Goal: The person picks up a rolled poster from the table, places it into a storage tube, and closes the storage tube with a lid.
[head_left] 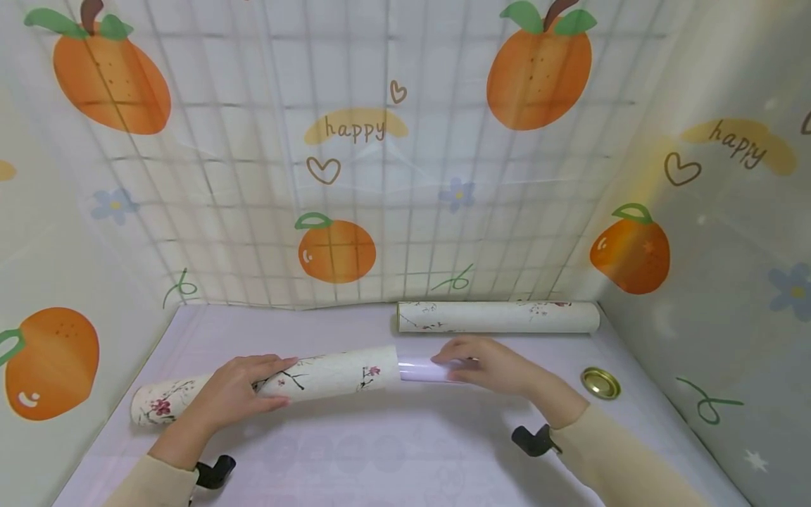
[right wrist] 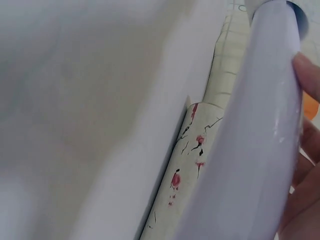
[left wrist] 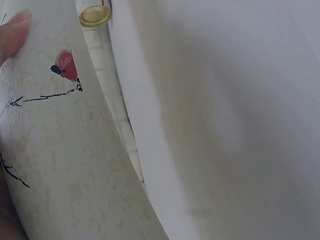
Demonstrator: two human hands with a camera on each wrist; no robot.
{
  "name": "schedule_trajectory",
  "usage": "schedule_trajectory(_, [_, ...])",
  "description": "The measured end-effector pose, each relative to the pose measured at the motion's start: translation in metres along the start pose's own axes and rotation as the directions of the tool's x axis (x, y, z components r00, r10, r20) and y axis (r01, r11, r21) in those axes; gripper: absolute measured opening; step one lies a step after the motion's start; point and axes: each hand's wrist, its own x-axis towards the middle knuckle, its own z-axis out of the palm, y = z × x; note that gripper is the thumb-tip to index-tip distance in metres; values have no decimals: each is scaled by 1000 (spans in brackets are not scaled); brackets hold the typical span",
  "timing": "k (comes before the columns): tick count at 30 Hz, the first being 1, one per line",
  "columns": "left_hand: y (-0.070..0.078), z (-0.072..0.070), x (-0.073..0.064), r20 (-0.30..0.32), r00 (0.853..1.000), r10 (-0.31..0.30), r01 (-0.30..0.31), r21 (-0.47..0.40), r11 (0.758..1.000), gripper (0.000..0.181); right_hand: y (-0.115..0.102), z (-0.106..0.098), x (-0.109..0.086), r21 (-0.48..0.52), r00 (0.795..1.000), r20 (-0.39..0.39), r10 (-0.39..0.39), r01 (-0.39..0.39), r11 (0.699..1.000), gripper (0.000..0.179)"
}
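My left hand (head_left: 231, 394) grips a white tube (head_left: 342, 373) printed with plum blossoms, thumb on the near side and fingers over the top. The tube is held at a slight slant, its right end higher. From that right end sticks out a glossy pale lilac roll of sheet (head_left: 418, 367), which my right hand (head_left: 491, 366) pinches between thumb and fingers. In the right wrist view the roll (right wrist: 260, 125) runs up into the tube's mouth, with a thumb or finger along its side. How far it reaches inside is hidden.
A second blossom-printed tube (head_left: 494, 318) lies along the back of the table, against the patterned curtain (head_left: 418, 211); its gold-coloured end (left wrist: 95, 16) shows in the left wrist view. A round gold metal lid (head_left: 600, 383) lies at right on the pale lilac tabletop (head_left: 355, 451).
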Motion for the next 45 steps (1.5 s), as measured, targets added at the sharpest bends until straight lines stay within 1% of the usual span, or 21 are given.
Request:
schedule_trajectory(9, [6,2,2,-9,1000,9,-9,-10,1000,65,-6,8,10,5,1000,4,15,-15,1000,30])
schedule_trajectory(19, [10,5,6,-12,1000,24,-24,11,1000,64,-12,11,14,15,999,-9,49,-49,999,30])
schedule_trajectory(24, [12,6,8,-9,1000,25,-24,5,1000,64,-12,13,18,22,999,-7,36,-36,999,29])
schedule_trajectory(28, [11,7,8,-4,999,37,-38,-5,999,63,-14,12,21,4,1000,3,28,-28,1000,29])
schedule_trajectory(33, [11,6,8,-7,999,38,-38,-7,999,63,-15,5,24,-23,999,7,53,-53,998,30])
schedule_trajectory(37, [10,5,7,-10,1000,27,-27,-4,1000,63,-12,-3,20,-16,995,-8,104,-104,994,31])
schedule_trajectory(41, [10,5,7,-5,1000,10,-10,-8,1000,63,-9,-14,10,-4,991,-51,121,-122,993,31])
schedule_trajectory(45, [9,4,8,-7,1000,13,-13,-7,1000,64,-3,-26,-4,-22,989,-114,97,-100,995,32])
